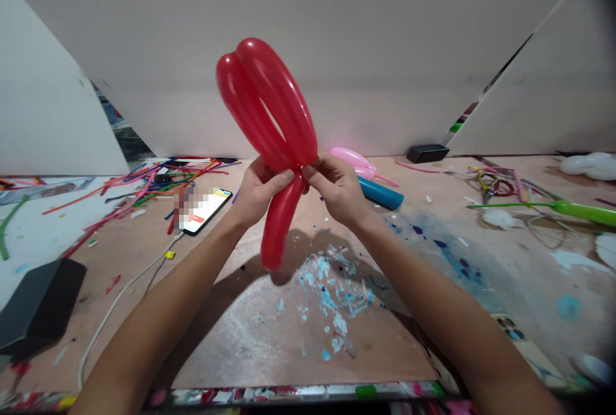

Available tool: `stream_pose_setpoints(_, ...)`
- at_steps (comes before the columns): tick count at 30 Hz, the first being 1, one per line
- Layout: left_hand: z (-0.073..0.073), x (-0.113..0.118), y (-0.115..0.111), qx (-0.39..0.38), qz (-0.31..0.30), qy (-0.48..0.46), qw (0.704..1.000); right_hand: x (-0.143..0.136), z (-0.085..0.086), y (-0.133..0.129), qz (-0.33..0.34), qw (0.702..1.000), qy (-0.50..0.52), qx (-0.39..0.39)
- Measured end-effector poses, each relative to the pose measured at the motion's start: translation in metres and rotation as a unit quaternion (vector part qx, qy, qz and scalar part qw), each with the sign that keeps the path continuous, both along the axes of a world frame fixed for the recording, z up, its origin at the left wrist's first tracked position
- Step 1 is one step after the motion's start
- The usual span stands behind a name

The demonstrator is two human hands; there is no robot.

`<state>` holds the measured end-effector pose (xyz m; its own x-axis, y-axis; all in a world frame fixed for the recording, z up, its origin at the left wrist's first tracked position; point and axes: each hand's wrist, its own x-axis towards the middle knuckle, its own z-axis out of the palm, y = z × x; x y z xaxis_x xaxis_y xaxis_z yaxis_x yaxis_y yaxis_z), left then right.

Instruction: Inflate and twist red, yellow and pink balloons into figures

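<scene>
Stained tabletop, glossy red balloon, paired lobes, left grip and right grip pinching seemingly twisted waist

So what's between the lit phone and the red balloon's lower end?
The head view shows the left wrist between the phone and the red balloon's lower end.

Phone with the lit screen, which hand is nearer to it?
Left. The left hand, holding the red balloon, is just right of the phone in the picture; the right hand, also holding the red balloon, is farther right.
</scene>
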<state>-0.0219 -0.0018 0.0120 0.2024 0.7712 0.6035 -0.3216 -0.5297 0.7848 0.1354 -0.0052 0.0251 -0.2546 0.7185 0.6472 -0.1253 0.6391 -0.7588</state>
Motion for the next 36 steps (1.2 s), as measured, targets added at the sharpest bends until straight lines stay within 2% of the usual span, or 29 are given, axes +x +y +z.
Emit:
stream_pose_setpoints(2,0.002,0.000,-0.001,-0.008,-0.022,-0.004,1.000,0.000,0.001,0.002,0.025,0.999,0.018,-0.031)
stream_pose_setpoints(4,0.004,0.000,0.000,-0.007,-0.019,-0.008,1.000,0.001,0.000,0.004,0.014,0.999,0.022,-0.038)
stream_pose_setpoints(7,0.005,-0.001,0.001,-0.011,0.001,-0.018,1.000,0.000,-0.003,0.003,-0.048,0.999,0.006,0.005)
stream_pose_setpoints(9,0.005,0.001,0.001,-0.034,0.016,-0.026,0.999,-0.001,-0.005,0.001,-0.123,0.989,-0.023,0.077)
stream_pose_setpoints(12,0.006,0.006,-0.001,-0.063,0.074,-0.033,0.995,-0.001,-0.009,-0.002,-0.230,0.947,-0.070,0.215)
stream_pose_setpoints(16,0.006,0.014,-0.008,-0.017,0.160,0.001,0.987,0.003,-0.012,-0.001,-0.279,0.893,-0.118,0.334)
stream_pose_setpoints(18,0.004,0.016,-0.013,0.019,0.151,0.024,0.988,0.005,-0.013,0.000,-0.292,0.872,-0.139,0.368)
stream_pose_setpoints(21,0.000,0.018,-0.018,0.045,0.077,0.067,0.994,0.006,-0.015,0.000,-0.289,0.852,-0.149,0.410)
stream_pose_setpoints(24,-0.007,0.019,-0.015,0.035,0.010,0.059,0.998,0.003,-0.015,-0.003,-0.270,0.858,-0.146,0.412)
stream_pose_setpoints(27,-0.013,0.022,-0.008,0.016,-0.017,-0.002,1.000,-0.001,-0.014,-0.004,-0.264,0.876,-0.131,0.381)
stream_pose_setpoints(31,-0.014,0.027,-0.003,-0.047,0.036,-0.083,0.995,-0.002,-0.015,0.000,-0.266,0.889,-0.110,0.356)
stream_pose_setpoints(36,-0.012,0.029,-0.006,-0.071,0.123,-0.098,0.985,-0.004,-0.016,-0.001,-0.246,0.912,-0.095,0.314)
